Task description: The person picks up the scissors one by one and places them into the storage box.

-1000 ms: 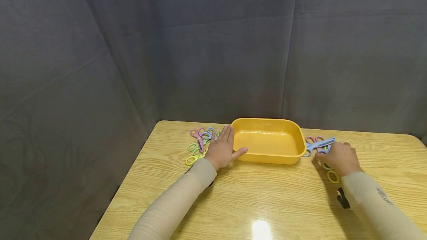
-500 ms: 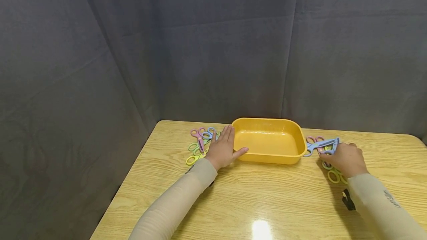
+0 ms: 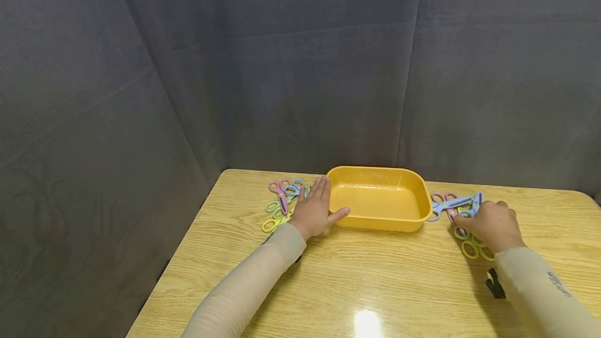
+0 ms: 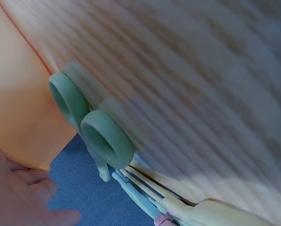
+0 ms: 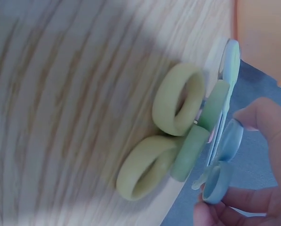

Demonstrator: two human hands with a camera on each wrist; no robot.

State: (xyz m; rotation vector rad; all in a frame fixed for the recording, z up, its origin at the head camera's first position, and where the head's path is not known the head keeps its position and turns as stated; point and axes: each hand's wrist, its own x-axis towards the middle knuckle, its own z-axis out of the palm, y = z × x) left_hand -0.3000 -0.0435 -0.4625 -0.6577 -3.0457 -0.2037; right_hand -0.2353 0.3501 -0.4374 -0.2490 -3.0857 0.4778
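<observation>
My left hand (image 3: pixel 313 215) lies with straight fingers at the left end of a yellow plastic tray (image 3: pixel 375 225), its thumb over the front rim. My right hand (image 3: pixel 493 226) is to the right of the tray and pinches the finger loops of blue scissors (image 5: pixel 230 141) between thumb and fingers. These lie over a fanned pile where another pair of light-blue scissors (image 3: pixel 452 203) points right from beside the tray. Pink scissors (image 3: pixel 451 213), green scissors (image 5: pixel 189 153) and yellow scissors (image 5: pixel 147 167) overlap there too, partly hidden by the hand.
Left of the tray is a second pile, with pink scissors (image 3: pixel 282 200), blue scissors (image 3: pixel 292 191), green scissors (image 4: pixel 107 136) and yellow scissors (image 3: pixel 269 226). The wooden table (image 3: pixel 375 275) ends at a grey curtain (image 3: pixel 305 93) behind and to the left.
My right hand has shifted a little to the right, and the blue scissors in its fingers have moved and turned with it. More of the yellow and green handles shows. My left hand stays put.
</observation>
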